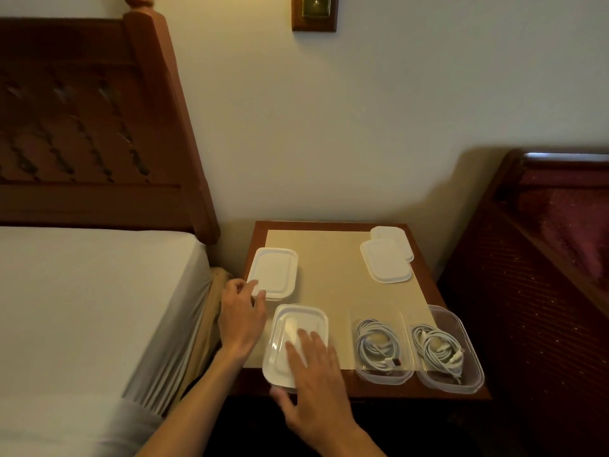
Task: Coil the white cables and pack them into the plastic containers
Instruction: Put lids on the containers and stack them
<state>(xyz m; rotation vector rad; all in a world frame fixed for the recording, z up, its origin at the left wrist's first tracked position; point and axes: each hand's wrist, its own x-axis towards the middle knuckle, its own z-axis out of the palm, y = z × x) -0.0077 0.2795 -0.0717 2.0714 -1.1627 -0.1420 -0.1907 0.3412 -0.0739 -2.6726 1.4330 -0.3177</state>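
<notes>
Two open clear plastic containers stand at the nightstand's front right, one (384, 374) holding a coiled white cable (375, 341), the other (461, 380) holding a second coiled white cable (438, 349). A lidded container (296, 319) sits at the front left. My right hand (313, 371) presses flat on its lid, with the thumb at its front edge. Another lidded container (273, 268) stands behind it. My left hand (242, 311) touches that container's near left corner with relaxed fingertips.
Two loose white lids (385, 262) overlap at the back right of the beige mat (329, 255) on the wooden nightstand (425, 278). A bed with a white sheet (82, 291) lies to the left, a dark red seat (543, 258) to the right, and the wall is behind.
</notes>
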